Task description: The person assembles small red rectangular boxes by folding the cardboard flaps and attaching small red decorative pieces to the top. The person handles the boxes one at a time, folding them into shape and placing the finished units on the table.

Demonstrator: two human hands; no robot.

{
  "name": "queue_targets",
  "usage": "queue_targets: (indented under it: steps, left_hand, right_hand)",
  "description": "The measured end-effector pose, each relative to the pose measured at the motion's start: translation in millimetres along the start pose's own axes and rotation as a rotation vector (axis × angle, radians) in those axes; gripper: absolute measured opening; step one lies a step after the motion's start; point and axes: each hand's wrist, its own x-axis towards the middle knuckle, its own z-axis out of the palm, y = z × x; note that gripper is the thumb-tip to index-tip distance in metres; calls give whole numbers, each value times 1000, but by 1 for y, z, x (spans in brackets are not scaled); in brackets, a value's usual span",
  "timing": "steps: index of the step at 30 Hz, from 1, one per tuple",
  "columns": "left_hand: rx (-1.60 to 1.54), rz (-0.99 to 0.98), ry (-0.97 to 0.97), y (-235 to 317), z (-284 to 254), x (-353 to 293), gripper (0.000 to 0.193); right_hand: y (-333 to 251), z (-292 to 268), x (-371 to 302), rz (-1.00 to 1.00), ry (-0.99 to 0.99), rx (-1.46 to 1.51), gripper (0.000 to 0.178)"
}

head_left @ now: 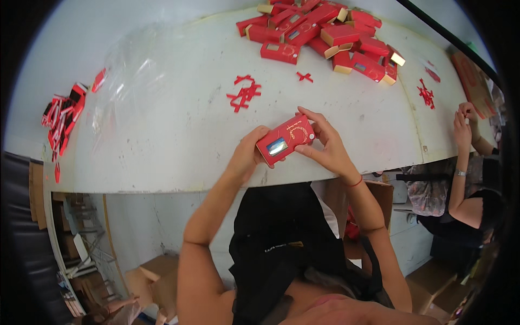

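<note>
Fingers, left hand [248,151]: curled round the left end of a small red rectangular cardboard box [290,140] with gold print and a little window, holding firmly.
Fingers, right hand [331,145]: set in a narrow pinch on the same box, index finger along the top right corner, thumb on the front face.
Held box: tilted, right end higher, gripped between both hands above the near edge of a white, scuffed tabletop [189,130].
Red ribbon bows [246,97]: gathered in a loose cluster just beyond the box, with a single red bow [304,77] apart to the right.
Far side: heaped with a pile of red boxes with gold ends [338,37].
Left side: strewn with clear crinkled plastic [132,73] and red, black and white pieces [66,116].
Right side: occupied by a co-worker's hands [465,118], near small red ribbon pieces [426,95].
</note>
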Motion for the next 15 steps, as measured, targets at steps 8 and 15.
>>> queue_targets:
  steps: [8, 15]
  left_hand:
    - [966, 831, 253, -9, 4, -6, 29]
    - [664, 479, 291, -17, 21, -8, 35]
  right_hand:
    - [3, 12, -11, -41, 64, -160, 63]
    - [-7, 15, 6, 110, 107, 163, 39]
